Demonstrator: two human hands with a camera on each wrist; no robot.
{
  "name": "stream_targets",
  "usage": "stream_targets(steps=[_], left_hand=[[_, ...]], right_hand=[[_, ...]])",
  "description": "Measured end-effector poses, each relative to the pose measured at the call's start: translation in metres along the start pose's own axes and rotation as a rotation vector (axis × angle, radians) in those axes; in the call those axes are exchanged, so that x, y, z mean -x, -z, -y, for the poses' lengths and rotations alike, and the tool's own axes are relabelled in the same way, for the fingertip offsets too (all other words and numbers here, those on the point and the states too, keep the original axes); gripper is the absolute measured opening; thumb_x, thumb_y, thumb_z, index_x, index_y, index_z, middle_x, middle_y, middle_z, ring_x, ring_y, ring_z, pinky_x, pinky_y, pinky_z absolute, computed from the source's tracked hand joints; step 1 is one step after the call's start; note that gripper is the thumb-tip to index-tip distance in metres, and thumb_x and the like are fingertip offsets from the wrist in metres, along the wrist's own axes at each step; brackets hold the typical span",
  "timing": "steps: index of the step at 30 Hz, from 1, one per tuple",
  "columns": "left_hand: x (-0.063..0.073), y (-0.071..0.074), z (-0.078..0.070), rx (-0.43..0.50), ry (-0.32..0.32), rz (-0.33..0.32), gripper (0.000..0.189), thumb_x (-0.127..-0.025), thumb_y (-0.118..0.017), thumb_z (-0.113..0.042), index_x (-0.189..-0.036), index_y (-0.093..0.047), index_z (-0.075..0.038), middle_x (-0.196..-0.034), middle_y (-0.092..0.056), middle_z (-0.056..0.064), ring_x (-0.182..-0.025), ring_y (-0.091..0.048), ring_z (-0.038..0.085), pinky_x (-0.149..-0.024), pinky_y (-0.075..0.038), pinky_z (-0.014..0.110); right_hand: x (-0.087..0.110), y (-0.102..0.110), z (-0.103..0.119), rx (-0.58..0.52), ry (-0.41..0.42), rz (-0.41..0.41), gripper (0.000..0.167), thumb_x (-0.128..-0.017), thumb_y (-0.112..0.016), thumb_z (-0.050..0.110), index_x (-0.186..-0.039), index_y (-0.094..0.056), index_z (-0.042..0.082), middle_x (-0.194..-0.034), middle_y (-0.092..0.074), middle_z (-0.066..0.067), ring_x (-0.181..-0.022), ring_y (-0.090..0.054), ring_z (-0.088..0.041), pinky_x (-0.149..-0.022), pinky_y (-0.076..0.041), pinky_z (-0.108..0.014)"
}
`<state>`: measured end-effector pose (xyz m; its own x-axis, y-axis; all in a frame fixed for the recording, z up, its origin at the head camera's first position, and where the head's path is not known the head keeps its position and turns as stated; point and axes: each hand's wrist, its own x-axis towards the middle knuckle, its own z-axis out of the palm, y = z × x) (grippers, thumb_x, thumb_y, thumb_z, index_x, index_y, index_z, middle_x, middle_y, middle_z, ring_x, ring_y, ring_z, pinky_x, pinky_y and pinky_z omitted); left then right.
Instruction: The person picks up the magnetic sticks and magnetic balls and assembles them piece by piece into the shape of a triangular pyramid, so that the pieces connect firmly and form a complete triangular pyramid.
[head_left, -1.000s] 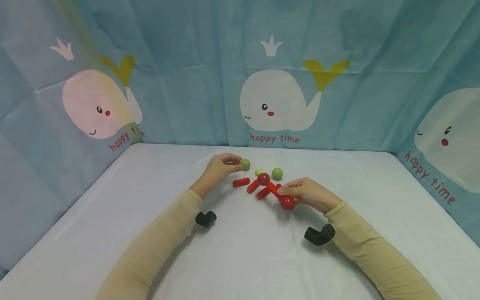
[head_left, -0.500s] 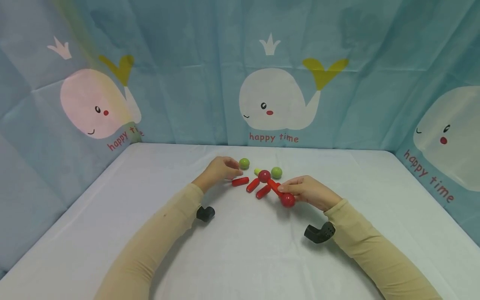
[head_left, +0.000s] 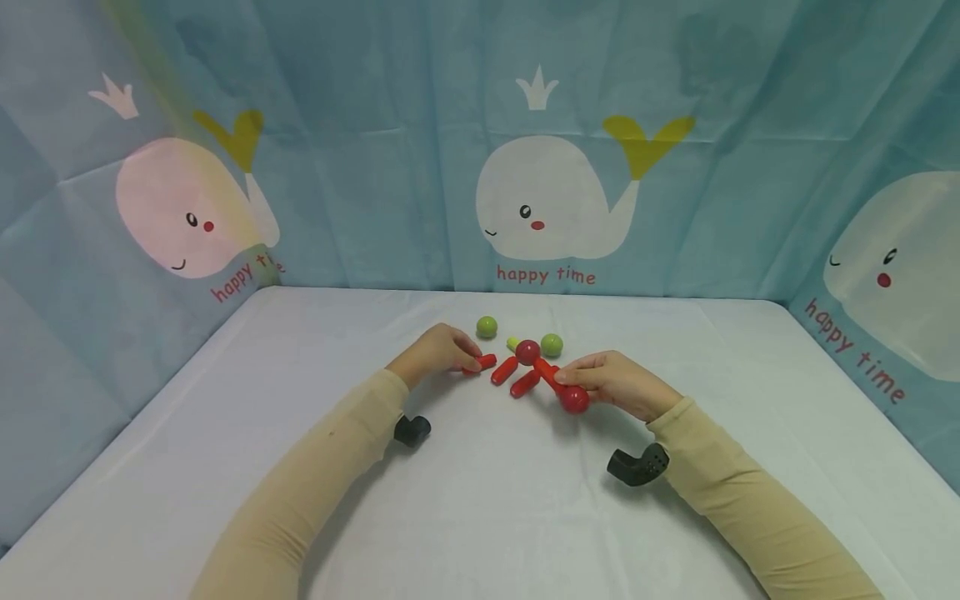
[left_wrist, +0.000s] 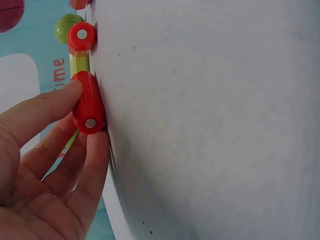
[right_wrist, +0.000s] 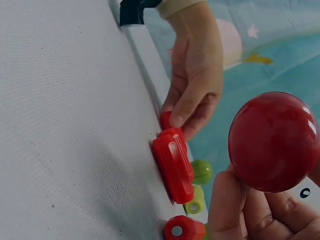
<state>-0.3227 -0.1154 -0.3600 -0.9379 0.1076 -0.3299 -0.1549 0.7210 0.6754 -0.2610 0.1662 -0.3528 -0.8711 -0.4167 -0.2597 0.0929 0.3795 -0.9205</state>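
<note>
My left hand [head_left: 442,348] pinches a short red rod [left_wrist: 91,102] with a pale round dot on its end, thumb on one side and fingers on the other. It lies at the tabletop, left of two other red rods [head_left: 505,370]. My right hand [head_left: 618,385] holds a red rod [head_left: 547,374] that joins two red balls, one far ball [head_left: 528,352] and one near ball [head_left: 575,400]. In the right wrist view the near ball [right_wrist: 272,142] looms large above the fingers and hides part of them.
Behind the red rods sit two green balls, a left one [head_left: 487,327] and a right one [head_left: 552,345], with a yellow-green rod [head_left: 512,342] between. A white cloth [head_left: 480,500] covers the table. Blue whale-print curtains [head_left: 420,167] stand around the back and sides.
My left hand has left the left green ball, come down toward me and taken hold of the leftmost red rod. The right hand keeps its hold, almost still.
</note>
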Motion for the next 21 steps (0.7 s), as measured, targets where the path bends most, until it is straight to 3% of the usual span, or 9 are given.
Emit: stream_targets(steps=[7, 14, 21], left_hand=[[0.008, 0.000, 0.003, -0.050, 0.021, -0.019, 0.018, -0.084, -0.079, -0.021, -0.102, -0.077, -0.015, -0.103, -0.070, 0.004, -0.092, -0.059, 0.020, -0.080, -0.051, 0.027], [0.013, 0.000, 0.007, -0.039, 0.045, -0.059, 0.017, -0.083, -0.080, -0.022, -0.098, -0.077, -0.015, -0.102, -0.069, 0.003, -0.088, -0.059, 0.018, -0.075, -0.050, 0.025], [0.015, 0.002, 0.015, -0.018, 0.069, -0.019, 0.023, -0.084, -0.078, -0.030, -0.104, -0.076, -0.018, -0.104, -0.068, 0.002, -0.092, -0.060, 0.018, -0.080, -0.048, 0.029]], right_hand=[[0.000, -0.001, 0.000, -0.008, -0.005, 0.002, 0.038, -0.095, -0.065, 0.025, -0.119, -0.069, -0.004, -0.095, -0.073, 0.003, -0.095, -0.060, -0.016, -0.082, -0.054, -0.028], [0.000, -0.001, 0.002, -0.020, 0.000, 0.011, 0.036, -0.095, -0.065, 0.025, -0.117, -0.070, -0.003, -0.094, -0.073, 0.004, -0.096, -0.060, -0.016, -0.084, -0.054, -0.029], [0.000, -0.002, 0.000, -0.007, -0.001, 0.013, 0.038, -0.094, -0.066, 0.025, -0.118, -0.069, -0.004, -0.093, -0.073, 0.003, -0.092, -0.062, -0.016, -0.083, -0.054, -0.029]])
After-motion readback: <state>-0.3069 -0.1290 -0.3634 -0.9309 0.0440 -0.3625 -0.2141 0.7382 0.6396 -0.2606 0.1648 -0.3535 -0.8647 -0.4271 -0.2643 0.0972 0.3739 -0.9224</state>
